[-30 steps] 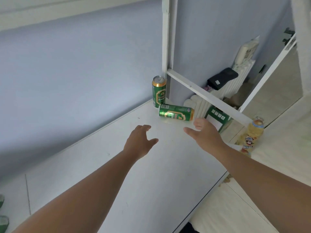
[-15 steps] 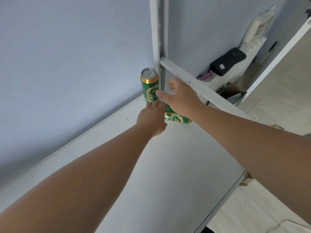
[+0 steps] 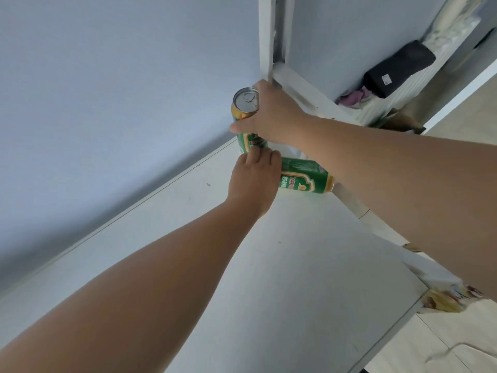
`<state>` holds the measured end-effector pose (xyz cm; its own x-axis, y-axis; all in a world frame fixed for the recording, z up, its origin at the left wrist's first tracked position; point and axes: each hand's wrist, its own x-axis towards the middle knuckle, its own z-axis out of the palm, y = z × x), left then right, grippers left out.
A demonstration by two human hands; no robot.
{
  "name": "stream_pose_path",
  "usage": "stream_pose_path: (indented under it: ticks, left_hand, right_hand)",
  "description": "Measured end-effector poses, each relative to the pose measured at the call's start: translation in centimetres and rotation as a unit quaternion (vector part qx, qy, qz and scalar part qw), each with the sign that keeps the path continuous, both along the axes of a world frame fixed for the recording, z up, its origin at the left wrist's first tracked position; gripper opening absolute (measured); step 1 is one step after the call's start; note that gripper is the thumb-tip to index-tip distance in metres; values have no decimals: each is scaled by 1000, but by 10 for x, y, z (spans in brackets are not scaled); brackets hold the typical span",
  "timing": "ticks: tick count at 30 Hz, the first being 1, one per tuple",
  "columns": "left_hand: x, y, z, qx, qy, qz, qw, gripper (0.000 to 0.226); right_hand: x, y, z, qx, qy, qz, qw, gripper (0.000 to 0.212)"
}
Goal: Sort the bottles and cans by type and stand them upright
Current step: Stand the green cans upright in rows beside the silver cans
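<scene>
Two green beer cans with gold rims sit in the far corner of the white table [image 3: 269, 278]. One can [image 3: 246, 109] stands upright against the wall, and my right hand [image 3: 271, 117] is wrapped around its middle. The other can [image 3: 306, 180] lies on its side just in front of it, its top pointing right. My left hand [image 3: 254, 179] rests over the left end of this lying can, fingers curled onto it. No bottle is in sight.
A white frame post [image 3: 266, 36] and slanted rail [image 3: 301, 90] stand right behind the cans. Beyond them is a white radiator with a black pouch [image 3: 398, 68] on top. The table's right edge [image 3: 403, 319] drops to a tiled floor.
Both hands have reached forward: the right has closed around the upright can, the left has come down onto the lying can. The view has moved closer to the corner.
</scene>
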<state>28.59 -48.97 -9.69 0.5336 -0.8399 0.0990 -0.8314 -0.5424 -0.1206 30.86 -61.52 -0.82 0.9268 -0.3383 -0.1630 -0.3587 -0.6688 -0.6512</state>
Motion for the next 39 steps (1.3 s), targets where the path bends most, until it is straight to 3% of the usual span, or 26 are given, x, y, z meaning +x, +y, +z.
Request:
stream_pose_path:
  ticks: [5,13,17,20,23,31,39]
  left_hand:
    - [5,-2,0,12,-47,-36,998,44]
    - [4,19,0,1,-31,-36,999,45]
    - [-5,53,3,-20,-3,-10,1000,57]
    - [-16,78,10,-29,71,53,996,59]
    - [-27,99,21,-58,152,125,979,63]
    - [-57,136,43,-169,245,272,915,50]
    - [-87,172,57,-237,309,326,861,46]
  right_hand:
    - [1,-5,-5,-9,7,17,1000,76]
    - [-3,-5,3,8,-9,4,1000,71]
    - [-12,-6,2,24,-34,-13,999,69]
    - [-17,-5,4,33,-42,-20,998,71]
    - [-21,0,9,27,-61,-24,998,68]
    - [-35,16,36,-3,-80,-9,997,63]
    - [-69,46,69,-17,-108,1,994,48]
